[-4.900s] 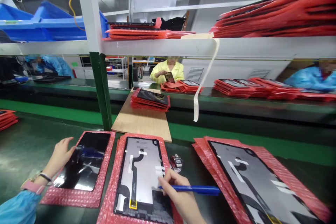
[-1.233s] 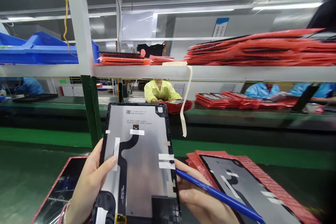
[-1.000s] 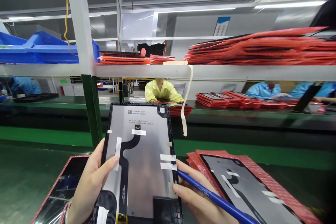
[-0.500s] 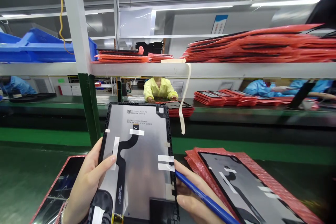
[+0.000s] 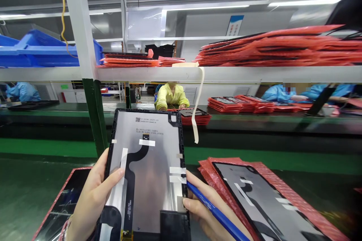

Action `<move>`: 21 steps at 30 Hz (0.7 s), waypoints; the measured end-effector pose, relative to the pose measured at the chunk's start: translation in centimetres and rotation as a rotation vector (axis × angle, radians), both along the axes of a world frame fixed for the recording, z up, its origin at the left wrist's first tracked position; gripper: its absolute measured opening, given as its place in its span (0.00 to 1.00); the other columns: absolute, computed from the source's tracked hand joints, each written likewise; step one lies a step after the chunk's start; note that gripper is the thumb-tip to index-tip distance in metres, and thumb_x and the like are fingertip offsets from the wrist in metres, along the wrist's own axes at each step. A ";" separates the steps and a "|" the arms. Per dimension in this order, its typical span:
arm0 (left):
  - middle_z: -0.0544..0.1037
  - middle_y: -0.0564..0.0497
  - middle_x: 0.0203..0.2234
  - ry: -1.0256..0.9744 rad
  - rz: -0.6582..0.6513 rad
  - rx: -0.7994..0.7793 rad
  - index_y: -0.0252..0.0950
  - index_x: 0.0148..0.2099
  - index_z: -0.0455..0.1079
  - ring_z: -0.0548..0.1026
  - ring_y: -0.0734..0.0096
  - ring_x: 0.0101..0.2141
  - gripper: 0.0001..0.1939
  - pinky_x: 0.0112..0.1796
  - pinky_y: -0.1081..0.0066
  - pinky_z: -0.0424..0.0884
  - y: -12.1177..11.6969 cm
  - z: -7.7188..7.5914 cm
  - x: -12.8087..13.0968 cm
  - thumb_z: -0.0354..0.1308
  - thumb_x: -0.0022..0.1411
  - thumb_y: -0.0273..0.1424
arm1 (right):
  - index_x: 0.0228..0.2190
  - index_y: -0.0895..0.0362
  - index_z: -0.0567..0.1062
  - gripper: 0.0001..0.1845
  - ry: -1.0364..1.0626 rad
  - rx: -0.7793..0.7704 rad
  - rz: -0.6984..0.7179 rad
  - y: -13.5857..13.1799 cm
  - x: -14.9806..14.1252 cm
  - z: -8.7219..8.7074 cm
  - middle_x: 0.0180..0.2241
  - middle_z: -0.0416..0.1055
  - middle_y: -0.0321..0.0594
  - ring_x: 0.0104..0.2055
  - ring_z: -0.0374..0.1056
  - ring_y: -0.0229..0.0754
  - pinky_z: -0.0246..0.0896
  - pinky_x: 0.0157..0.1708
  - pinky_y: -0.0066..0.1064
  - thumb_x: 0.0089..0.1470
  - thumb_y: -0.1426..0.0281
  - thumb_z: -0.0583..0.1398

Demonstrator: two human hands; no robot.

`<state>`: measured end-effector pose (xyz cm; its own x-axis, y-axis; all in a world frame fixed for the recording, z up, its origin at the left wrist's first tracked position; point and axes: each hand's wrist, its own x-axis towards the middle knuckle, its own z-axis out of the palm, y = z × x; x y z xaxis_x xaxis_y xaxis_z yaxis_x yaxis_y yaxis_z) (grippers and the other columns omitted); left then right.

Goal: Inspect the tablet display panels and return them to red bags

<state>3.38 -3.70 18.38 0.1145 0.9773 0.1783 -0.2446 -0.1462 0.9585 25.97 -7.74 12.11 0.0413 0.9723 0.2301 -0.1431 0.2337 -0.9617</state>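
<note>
Both left hand (image 5: 90,194) and right hand (image 5: 207,205) at panel (image 5: 158,180) edges, left thumb (image 5: 114,179) outstretched

You had both hands raised before you, your left hand (image 5: 92,197) gripping with its thumb stretched up and inward above a low wrist, your right hand (image 5: 207,218) curled, thumb and index finger pointing inward, slightly parted.

Smooth metallic panel (image 5: 154,188), plastic pen (image 5: 215,212)
</note>
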 end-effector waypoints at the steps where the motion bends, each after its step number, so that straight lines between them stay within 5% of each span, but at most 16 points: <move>1: 0.74 0.51 0.55 0.011 0.013 0.001 0.44 0.64 0.59 0.72 0.57 0.53 0.34 0.48 0.70 0.72 -0.1 0.0 0.0 0.63 0.57 0.38 | 0.54 0.48 0.72 0.28 -0.006 -0.004 -0.013 -0.1 -0.1 0.1 0.56 0.70 0.44 0.60 0.62 0.56 0.60 0.57 0.47 0.52 0.58 0.65; 10: 0.78 0.51 0.49 0.162 0.082 0.082 0.43 0.62 0.63 0.76 0.63 0.43 0.30 0.43 0.73 0.71 -1.0 0.0 0.6 0.61 0.58 0.41 | 0.48 0.49 0.77 0.21 -0.124 0.062 -0.331 0.3 -0.2 -0.2 0.52 0.74 0.42 0.56 0.67 0.54 0.66 0.52 0.39 0.52 0.57 0.64; 14: 0.80 0.53 0.41 0.218 0.072 0.105 0.44 0.62 0.63 0.75 0.70 0.34 0.30 0.40 0.77 0.71 -1.5 -0.1 0.3 0.61 0.59 0.42 | 0.49 0.51 0.77 0.21 -0.284 0.142 -0.255 0.3 -0.3 1.2 0.48 0.77 0.42 0.46 0.74 0.51 0.71 0.41 0.34 0.56 0.57 0.60; 21: 0.78 0.53 0.47 0.190 0.062 0.086 0.44 0.63 0.61 0.76 0.67 0.39 0.31 0.43 0.74 0.71 -1.4 0.1 0.1 0.61 0.59 0.42 | 0.48 0.51 0.76 0.21 -0.363 0.151 -0.282 -0.2 -0.5 1.9 0.24 0.77 0.37 0.26 0.73 0.47 0.68 0.27 0.32 0.54 0.58 0.61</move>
